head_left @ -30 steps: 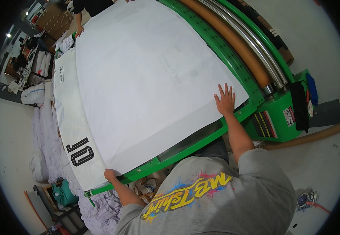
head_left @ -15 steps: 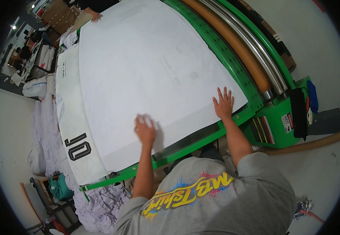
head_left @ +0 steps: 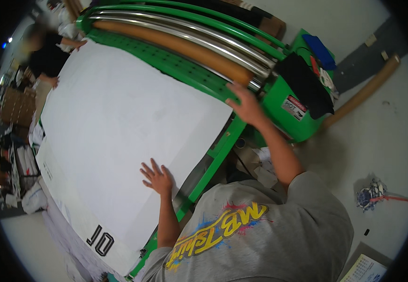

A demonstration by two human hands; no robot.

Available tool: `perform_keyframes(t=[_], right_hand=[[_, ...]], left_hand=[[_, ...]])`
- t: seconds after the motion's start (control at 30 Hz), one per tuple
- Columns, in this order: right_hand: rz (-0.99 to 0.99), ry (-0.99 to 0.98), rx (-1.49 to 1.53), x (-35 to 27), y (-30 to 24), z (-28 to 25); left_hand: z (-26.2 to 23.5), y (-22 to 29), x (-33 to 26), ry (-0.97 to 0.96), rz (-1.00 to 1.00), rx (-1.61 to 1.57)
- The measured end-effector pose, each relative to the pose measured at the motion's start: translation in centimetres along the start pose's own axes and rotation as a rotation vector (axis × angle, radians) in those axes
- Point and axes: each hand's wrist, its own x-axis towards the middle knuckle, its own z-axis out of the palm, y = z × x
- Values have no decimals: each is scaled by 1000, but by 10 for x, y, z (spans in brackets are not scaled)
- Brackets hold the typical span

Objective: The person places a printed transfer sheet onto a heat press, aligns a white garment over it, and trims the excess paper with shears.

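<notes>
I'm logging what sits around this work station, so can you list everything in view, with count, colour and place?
White sheet: one, white, spread flat over the green table.
Fabric piece with black figures: one, white, under the sheet's near edge.
Machine frame: one, green, around the sheet.
Rollers: one tan, two shiny metal, along the far side.
Cardboard tube: one, tan, on the floor at right.
Black cloth: one, draped on the green housing.
Tangle of cord: one, blue and white, on the floor.
Co-worker: one, dark top, at the far left end.
Left hand: flat on the sheet, fingers spread.
Right hand: open, at the roller end.
</notes>
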Motion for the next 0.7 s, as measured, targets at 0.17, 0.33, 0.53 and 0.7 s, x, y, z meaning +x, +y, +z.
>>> perform_keyframes(t=[0.17,0.33,0.53,0.7], right_hand=[[110,607,-280,9,68,-201],[582,448,-709,-23,231,-321],[446,190,-533,-29,280,-352],[580,2,5,-30,334,-408]], left_hand=[[10,0,0,23,-1,77],[23,-11,8,24,11,45],[41,20,36,-60,-137,113],[42,107,49,75,-370,-210]])
